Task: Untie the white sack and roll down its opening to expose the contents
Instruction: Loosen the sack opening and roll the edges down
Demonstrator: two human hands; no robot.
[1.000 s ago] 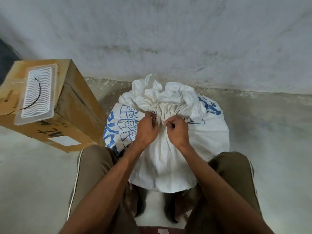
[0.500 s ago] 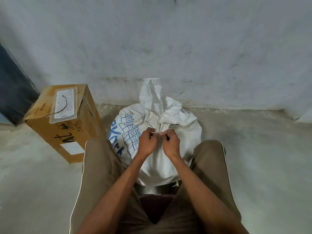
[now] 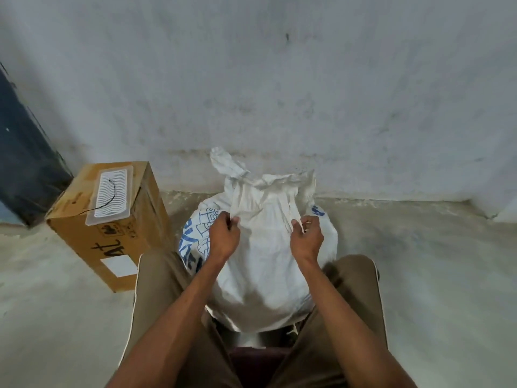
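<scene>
The white woven sack with blue printed lettering [image 3: 260,264] stands on the grey concrete floor [image 3: 433,275] between my knees, its gathered neck rising loose and crumpled just beyond my hands. My left hand [image 3: 223,238] pinches a fold of the sack's cloth at the left side of the neck, its grip pressed together on the fabric. My right hand [image 3: 306,239] pinches the cloth at the right side, fingers curled closed on a fold, with a thin strand showing at the fingertips. The two hands are apart, the neck's fabric spread between them. Left of my left grip, near the sack, sits a brown cardboard box [image 3: 112,236] with a clear ribbed plastic tray [image 3: 112,197] on top. Beyond both grips rises the stained grey wall [image 3: 279,79].
</scene>
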